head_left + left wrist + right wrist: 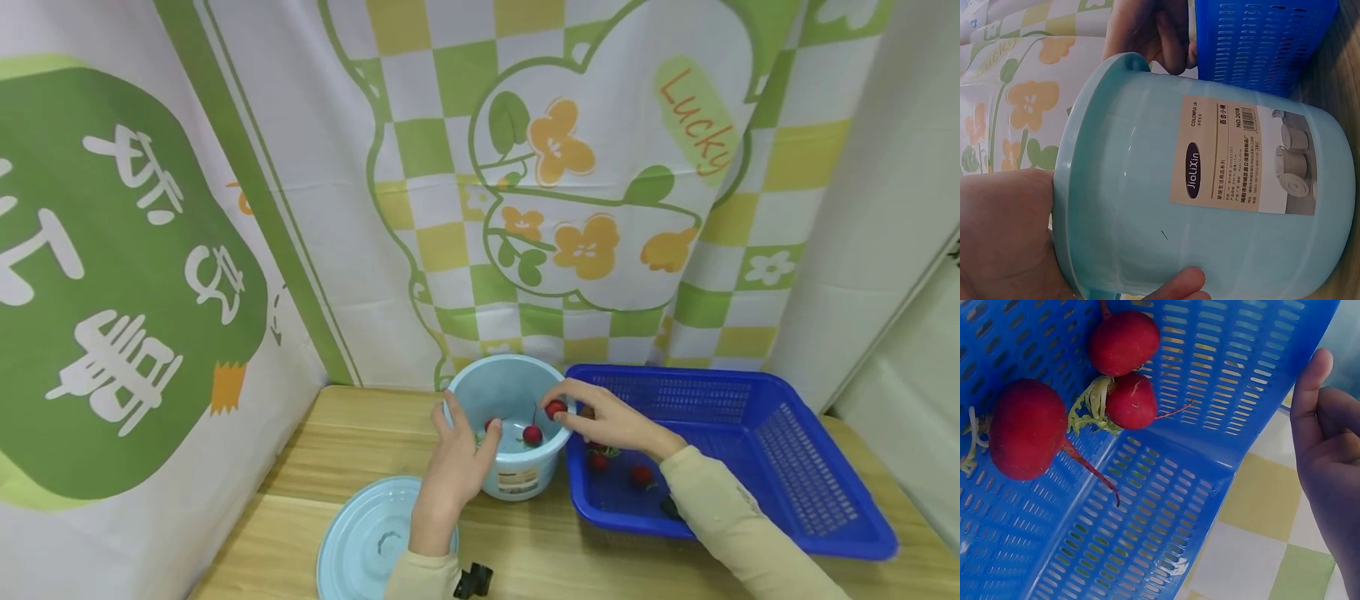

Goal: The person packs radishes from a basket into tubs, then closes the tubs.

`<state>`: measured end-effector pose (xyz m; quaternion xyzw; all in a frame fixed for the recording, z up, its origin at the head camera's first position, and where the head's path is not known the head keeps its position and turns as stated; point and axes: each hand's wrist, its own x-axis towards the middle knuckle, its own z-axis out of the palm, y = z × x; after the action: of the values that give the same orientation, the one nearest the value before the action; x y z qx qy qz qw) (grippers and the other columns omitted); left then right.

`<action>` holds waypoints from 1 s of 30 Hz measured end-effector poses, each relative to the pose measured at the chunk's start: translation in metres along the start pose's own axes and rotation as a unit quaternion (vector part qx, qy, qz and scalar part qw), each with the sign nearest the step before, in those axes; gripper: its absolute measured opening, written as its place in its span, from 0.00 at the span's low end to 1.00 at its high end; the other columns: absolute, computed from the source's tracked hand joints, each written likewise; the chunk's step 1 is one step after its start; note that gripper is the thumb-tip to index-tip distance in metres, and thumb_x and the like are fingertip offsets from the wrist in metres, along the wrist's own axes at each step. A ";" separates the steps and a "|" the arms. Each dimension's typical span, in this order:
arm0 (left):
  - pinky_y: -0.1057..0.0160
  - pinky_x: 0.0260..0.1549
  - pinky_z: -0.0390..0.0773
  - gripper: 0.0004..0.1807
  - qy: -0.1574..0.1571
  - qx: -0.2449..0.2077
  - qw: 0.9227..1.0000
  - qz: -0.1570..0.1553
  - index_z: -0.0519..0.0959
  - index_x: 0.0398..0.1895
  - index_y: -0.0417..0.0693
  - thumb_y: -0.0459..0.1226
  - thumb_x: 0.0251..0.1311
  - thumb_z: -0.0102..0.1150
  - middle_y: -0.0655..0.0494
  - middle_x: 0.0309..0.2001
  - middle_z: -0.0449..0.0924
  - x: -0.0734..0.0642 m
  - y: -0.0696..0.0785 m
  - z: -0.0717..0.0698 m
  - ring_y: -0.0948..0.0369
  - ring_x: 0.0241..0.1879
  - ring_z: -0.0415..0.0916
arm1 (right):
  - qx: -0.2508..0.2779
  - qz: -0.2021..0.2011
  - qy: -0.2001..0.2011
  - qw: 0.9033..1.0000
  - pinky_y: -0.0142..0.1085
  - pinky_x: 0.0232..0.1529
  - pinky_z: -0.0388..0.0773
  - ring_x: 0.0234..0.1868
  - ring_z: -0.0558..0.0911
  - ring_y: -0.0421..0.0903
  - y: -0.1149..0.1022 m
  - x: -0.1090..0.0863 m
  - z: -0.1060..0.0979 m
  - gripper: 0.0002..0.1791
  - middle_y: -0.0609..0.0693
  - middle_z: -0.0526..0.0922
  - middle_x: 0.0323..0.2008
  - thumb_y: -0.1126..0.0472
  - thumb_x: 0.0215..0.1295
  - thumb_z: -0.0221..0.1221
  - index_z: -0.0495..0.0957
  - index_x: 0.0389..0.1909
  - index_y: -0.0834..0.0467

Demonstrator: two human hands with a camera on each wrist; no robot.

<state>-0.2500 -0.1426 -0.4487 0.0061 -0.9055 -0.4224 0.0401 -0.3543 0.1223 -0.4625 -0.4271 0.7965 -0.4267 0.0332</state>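
A light-blue plastic bucket (517,479) stands on the table with a few radishes inside; one red radish (532,435) shows clearly at its bottom. My left hand (453,471) holds the bucket by its left and front rim, and in the left wrist view a fingertip (1179,284) touches the outer wall. Over the bucket's right rim, my right hand (611,421) pinches another radish (556,409). In the right wrist view that radish is hidden behind the right hand (1335,444). A blue perforated basket (750,467) beside the bucket contains several radishes (1029,430) with green stalks.
A round light-blue lid (367,542) lies on the wooden table (517,550) at front left, partly under the left forearm. Behind the table hangs a patterned cloth (442,142). The basket's left edge is close against the bucket.
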 end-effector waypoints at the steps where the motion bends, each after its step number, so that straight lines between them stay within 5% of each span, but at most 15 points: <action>1: 0.54 0.26 0.76 0.54 0.000 -0.001 1.000 0.000 0.28 0.84 0.34 0.58 0.79 0.46 0.28 0.81 0.29 0.000 0.000 0.000 0.50 0.26 0.76 | 0.002 0.002 -0.003 1.000 0.38 0.25 0.81 0.23 0.79 0.41 -0.001 0.000 0.000 0.13 0.51 0.81 0.57 0.61 0.80 0.59 0.81 0.61 0.52; 9: 0.55 0.24 0.75 0.55 -0.001 -0.005 1.000 -0.004 0.27 0.84 0.35 0.59 0.79 0.46 0.29 0.82 0.28 0.000 0.000 0.001 0.51 0.23 0.75 | 0.007 -0.008 -0.006 1.000 0.41 0.26 0.81 0.25 0.80 0.51 -0.001 0.000 0.000 0.14 0.56 0.79 0.61 0.65 0.80 0.56 0.81 0.59 0.49; 20: 0.55 0.24 0.75 0.55 0.003 -0.006 1.000 -0.001 0.28 0.84 0.35 0.59 0.79 0.46 0.29 0.81 0.28 0.001 0.001 0.001 0.52 0.23 0.74 | 0.010 0.004 -0.018 1.000 0.43 0.28 0.82 0.27 0.81 0.52 0.000 0.000 -0.003 0.11 0.55 0.79 0.61 0.61 0.82 0.55 0.83 0.55 0.48; 27: 0.55 0.23 0.74 0.55 -0.002 -0.008 1.000 -0.005 0.27 0.84 0.35 0.60 0.79 0.46 0.29 0.82 0.27 0.000 0.000 0.001 0.52 0.22 0.74 | 0.016 0.046 0.022 0.999 0.38 0.24 0.79 0.21 0.79 0.45 -0.001 -0.001 -0.002 0.11 0.51 0.83 0.49 0.58 0.77 0.63 0.83 0.55 0.53; 30: 0.55 0.23 0.74 0.55 -0.001 -0.009 1.000 -0.006 0.28 0.84 0.36 0.61 0.79 0.46 0.29 0.82 0.27 -0.001 0.000 0.000 0.52 0.23 0.74 | 0.027 0.066 0.021 0.997 0.38 0.24 0.79 0.21 0.79 0.45 -0.003 0.000 -0.004 0.13 0.53 0.83 0.52 0.57 0.77 0.64 0.83 0.57 0.55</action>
<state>-0.2494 -0.1423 -0.4485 0.0108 -0.9017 -0.4307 0.0366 -0.3544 0.1240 -0.4576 -0.3640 0.8115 -0.4538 0.0560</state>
